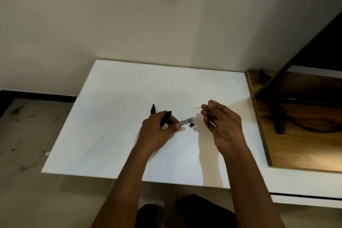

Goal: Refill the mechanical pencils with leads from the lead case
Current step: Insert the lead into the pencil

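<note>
A small black cap (191,125) lies on the white counter (111,135) just beside the lead case (186,121). Another black pencil (153,109) lies behind our left hand (159,131), which grips a pencil (166,117) and the case together. Our right hand (224,126) pinches a thin lead (198,107). The wall (129,24) stands behind, a wooden shelf (299,146) on the right, floor (27,135) on the left.

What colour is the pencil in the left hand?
The slim mechanical pencil is black; head view.

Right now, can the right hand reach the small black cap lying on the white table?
Probably yes: the cap lies uncovered just left of the right hand, though its fingers pinch a lead.
</note>
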### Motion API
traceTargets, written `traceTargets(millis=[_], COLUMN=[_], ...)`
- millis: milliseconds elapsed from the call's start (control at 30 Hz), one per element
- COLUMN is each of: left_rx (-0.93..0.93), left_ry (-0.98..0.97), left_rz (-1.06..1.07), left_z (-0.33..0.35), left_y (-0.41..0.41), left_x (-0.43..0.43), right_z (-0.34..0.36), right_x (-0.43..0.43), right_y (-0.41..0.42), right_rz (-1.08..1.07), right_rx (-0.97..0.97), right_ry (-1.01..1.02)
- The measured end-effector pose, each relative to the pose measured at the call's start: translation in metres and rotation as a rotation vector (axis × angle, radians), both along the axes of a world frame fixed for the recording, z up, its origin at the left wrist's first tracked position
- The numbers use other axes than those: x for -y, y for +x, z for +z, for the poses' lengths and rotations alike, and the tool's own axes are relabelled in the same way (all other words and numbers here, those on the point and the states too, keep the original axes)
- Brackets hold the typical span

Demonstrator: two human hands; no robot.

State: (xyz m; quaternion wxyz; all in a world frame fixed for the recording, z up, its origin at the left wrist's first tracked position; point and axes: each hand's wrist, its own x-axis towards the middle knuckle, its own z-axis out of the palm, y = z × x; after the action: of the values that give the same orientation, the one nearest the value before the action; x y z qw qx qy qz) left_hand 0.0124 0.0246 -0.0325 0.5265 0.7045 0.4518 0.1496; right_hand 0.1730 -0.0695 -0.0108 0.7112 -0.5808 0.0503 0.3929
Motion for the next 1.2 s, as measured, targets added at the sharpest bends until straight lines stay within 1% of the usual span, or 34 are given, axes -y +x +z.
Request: traceTargets(millis=[100, 200, 333, 467, 567, 733, 833, 1033, 1200], left_rx=[0.015, 0.034, -0.017, -0.082, -0.133, -0.258, -0.308, -0.305, -0.270], left_ry=[-0.046, -0.088, -0.037, -0.021, -0.031, 0.049, 0.068, 0.047, 0.033], left_rz=[0.039, 0.076, 0.088, 0.074, 0.059, 0.032, 0.000, 0.031, 0.030], left_z=[-0.003, -0.005, -0.003, -0.003, -0.003, -0.006, -0.008, -0.012, -0.014], left_y=[0.002, 0.003, 0.002, 0.004, 0.005, 0.010, 0.013, 0.014, 0.014], left_x=[0.003, 0.003, 0.002, 0.005, 0.007, 0.013, 0.016, 0.019, 0.020], right_z=[-0.002, -0.005, -0.008, -0.013, -0.016, -0.016, -0.016, -0.020, -0.025], right_x=[0.001, 0.003, 0.005, 0.003, 0.001, -0.003, -0.005, -0.006, -0.007], right_y=[0.001, 0.003, 0.002, 0.001, 0.000, -0.005, -0.009, -0.013, -0.013], right_rz=[0.009, 0.078, 0.179, 0.164, 0.175, 0.192, 0.213, 0.211, 0.197], right_rx=[-0.006, -0.026, -0.106, -0.143, -0.126, -0.094, -0.042, 0.046, 0.063], right_ry=[-0.022, -0.066, -0.117, -0.140, -0.155, -0.126, -0.153, -0.229, -0.249])
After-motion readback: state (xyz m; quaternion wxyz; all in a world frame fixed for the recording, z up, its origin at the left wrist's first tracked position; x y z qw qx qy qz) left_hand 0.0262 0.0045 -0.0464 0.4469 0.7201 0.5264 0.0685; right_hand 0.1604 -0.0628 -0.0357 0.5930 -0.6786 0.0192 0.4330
